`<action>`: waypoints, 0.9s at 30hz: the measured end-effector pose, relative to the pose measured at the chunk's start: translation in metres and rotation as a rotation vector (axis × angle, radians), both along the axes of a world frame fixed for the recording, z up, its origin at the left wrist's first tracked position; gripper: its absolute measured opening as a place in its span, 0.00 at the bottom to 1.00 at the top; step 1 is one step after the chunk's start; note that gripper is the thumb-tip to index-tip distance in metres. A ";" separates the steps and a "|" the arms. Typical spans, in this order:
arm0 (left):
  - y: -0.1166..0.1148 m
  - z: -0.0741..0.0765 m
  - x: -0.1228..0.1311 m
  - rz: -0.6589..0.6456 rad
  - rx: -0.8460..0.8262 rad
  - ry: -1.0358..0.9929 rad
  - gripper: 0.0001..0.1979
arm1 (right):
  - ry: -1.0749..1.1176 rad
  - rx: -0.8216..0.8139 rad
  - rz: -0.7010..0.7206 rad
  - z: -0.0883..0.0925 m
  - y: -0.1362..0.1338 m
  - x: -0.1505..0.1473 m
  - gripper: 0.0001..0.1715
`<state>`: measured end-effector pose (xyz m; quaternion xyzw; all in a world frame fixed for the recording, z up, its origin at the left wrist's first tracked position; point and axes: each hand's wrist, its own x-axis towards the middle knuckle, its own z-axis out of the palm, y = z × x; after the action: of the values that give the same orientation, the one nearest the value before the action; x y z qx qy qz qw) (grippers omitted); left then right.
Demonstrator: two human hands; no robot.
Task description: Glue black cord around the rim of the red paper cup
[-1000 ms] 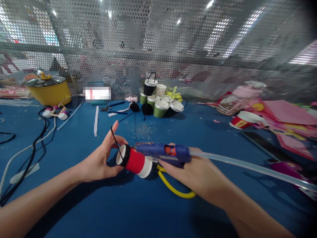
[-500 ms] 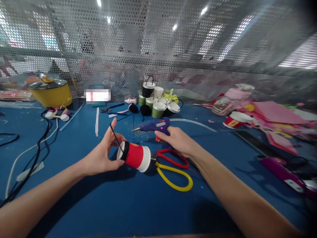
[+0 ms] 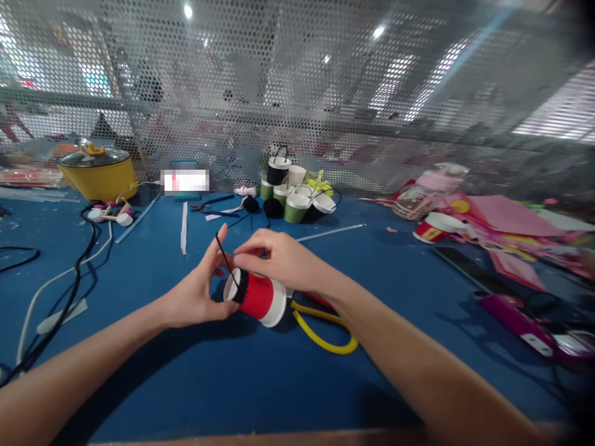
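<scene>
My left hand (image 3: 198,294) grips a small red paper cup (image 3: 260,298) that lies tipped on its side, with a black band near its mouth and a white base. A thin black cord (image 3: 224,254) rises from the mouth across my left fingers. My right hand (image 3: 283,257) is at the cup's upper side, its fingers pinched close to the black band; what they hold, if anything, is hidden. Behind that hand a translucent glue stick (image 3: 334,231) shows, but the glue gun's body is out of sight. Scissors with a yellow handle (image 3: 325,337) lie under my right wrist, partly covered.
Several small cups (image 3: 299,205) stand at the back beside pliers (image 3: 216,203). A yellow pot (image 3: 100,176) and cables (image 3: 79,266) are at left. At right are a red-and-white cup (image 3: 437,228), pink sheets (image 3: 506,214), a phone (image 3: 460,266) and a purple device (image 3: 515,322).
My right hand has moved left from the glue gun's grip to the cup's band, and the gun is now hidden. My left hand still holds the cup in nearly the same place.
</scene>
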<state>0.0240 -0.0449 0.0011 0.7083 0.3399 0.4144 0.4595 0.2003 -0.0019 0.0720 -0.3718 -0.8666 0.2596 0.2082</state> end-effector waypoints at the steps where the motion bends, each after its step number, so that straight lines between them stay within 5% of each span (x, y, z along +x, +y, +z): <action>1: 0.000 0.000 0.000 -0.013 -0.010 -0.010 0.55 | 0.014 -0.025 0.079 0.003 -0.005 -0.008 0.09; 5: 0.000 -0.002 -0.001 -0.043 -0.043 -0.047 0.54 | 0.114 -0.151 0.148 0.008 -0.012 -0.017 0.07; 12: -0.002 0.001 0.000 -0.089 -0.073 -0.113 0.55 | 0.371 -0.315 -0.060 -0.002 -0.015 0.013 0.12; 27: -0.012 0.008 0.007 -0.191 -0.028 -0.182 0.53 | 0.255 -0.346 -0.053 -0.026 -0.019 0.019 0.14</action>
<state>0.0312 -0.0567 0.0089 0.6905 0.2337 0.4266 0.5354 0.2194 -0.0204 0.0462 -0.3887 -0.7659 0.4437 0.2557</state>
